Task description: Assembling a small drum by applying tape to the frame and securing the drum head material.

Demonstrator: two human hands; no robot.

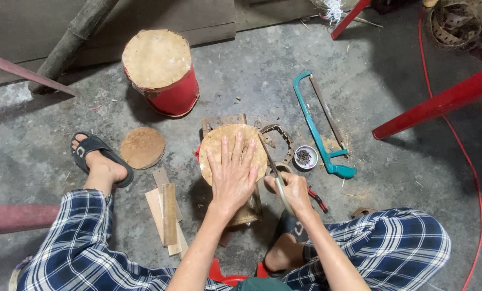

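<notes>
Pressing flat, fingers spread, left hand [233, 172] on round tan skin disc [226, 148], gripping nothing; disc atop small drum [249, 207] on wooden block [222, 122] at frame centre. Clenched around thin knife [277, 180], right hand [292, 194], blade running along disc's edge at 3 o'clock. At 11 o'clock, well apart, large red drum [165, 75] with pale skin top. At 2 o'clock, teal hacksaw [319, 129] flat on concrete floor [252, 70]. At 9 o'clock, loose brown disc [143, 147]; at 8 o'clock, stacked wood strips [167, 215]. Just beside saw handle, small tin of nails [305, 157]. Peeking under right hand, red-handled pliers [317, 199].
</notes>
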